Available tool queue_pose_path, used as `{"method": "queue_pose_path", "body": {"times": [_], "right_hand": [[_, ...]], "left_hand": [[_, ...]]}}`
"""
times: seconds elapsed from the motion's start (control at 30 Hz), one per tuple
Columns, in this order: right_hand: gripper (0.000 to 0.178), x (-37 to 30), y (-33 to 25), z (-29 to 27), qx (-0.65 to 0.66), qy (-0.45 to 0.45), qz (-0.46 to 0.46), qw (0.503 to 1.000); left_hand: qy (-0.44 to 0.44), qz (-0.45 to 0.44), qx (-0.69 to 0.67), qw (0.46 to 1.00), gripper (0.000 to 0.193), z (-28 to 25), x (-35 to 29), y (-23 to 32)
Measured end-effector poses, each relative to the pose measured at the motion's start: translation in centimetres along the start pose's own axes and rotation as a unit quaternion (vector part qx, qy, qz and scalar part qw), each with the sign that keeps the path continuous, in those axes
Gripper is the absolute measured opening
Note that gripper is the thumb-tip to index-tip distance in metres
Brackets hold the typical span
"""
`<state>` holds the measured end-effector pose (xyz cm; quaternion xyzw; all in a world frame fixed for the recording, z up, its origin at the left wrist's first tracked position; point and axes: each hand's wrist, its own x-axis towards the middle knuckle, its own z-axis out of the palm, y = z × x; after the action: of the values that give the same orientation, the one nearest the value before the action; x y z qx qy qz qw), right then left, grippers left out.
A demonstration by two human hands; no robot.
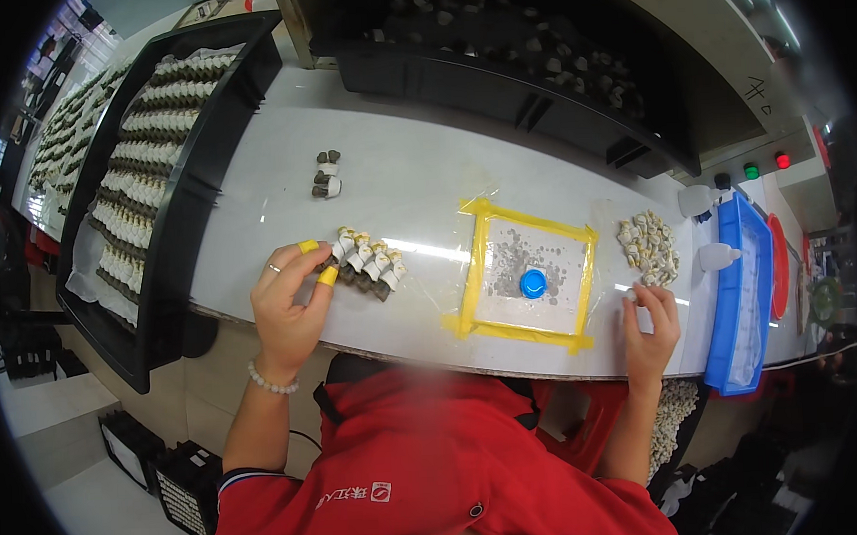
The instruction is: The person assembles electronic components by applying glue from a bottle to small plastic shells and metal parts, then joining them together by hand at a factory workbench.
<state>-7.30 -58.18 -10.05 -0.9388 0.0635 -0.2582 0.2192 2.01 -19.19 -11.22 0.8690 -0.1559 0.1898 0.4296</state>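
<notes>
Pinching the end of a short assembled row of small parts (369, 263), the left hand (292, 307) works while the right hand (649, 325) picks a loose piece below the unassembled pile (648, 246).

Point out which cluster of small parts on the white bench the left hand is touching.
The left hand touches the row by its yellow-capped fingertips, not the small cluster farther back or the pile on the right.

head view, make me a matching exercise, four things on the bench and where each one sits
Things:
1 blue cap
2 loose pale pieces
3 row of small parts
4 black tray

Places:
A at the left hand's fingertips
B inside the yellow tape square
C off the bench's left end
D above the right hand

Pairs: 1-B, 2-D, 3-A, 4-C
</notes>
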Motion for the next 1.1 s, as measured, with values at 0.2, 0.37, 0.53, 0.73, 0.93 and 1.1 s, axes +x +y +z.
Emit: {"method": "queue_pose_path", "body": {"times": [0.2,0.37,0.53,0.73,0.93,1.1], "right_hand": [[0.026,0.8,-2.7,2.3,0.022,-0.086,-0.101,0.991],[0.025,0.4,-2.8,1.7,-0.035,-0.088,-0.13,0.987],[0.032,0.2,-2.8,1.6,-0.059,-0.109,-0.175,0.977],[0.034,-0.8,-2.3,1.9,-0.026,-0.125,-0.146,0.981],[0.033,-0.7,-3.0,1.7,-0.019,-0.107,-0.205,0.973],[0.029,-1.3,-2.9,2.0,0.05,-0.105,-0.117,0.986]], "left_hand": [[-0.033,0.005,0.007,0.999,0.028,-1.0,-0.1,-0.1],[-0.047,0.036,0.032,0.998,0.026,-0.7,0.4,-0.9],[-0.051,0.053,0.016,0.997,0.026,-0.6,0.3,-0.1],[-0.017,0.035,0.001,0.999,0.028,-1.2,0.9,-0.5],[0.02,-0.03,0.009,0.999,0.026,-3.1,3.7,-2.1],[-0.077,-0.089,-0.004,0.993,0.023,-3.0,4.1,-0.7]]}}
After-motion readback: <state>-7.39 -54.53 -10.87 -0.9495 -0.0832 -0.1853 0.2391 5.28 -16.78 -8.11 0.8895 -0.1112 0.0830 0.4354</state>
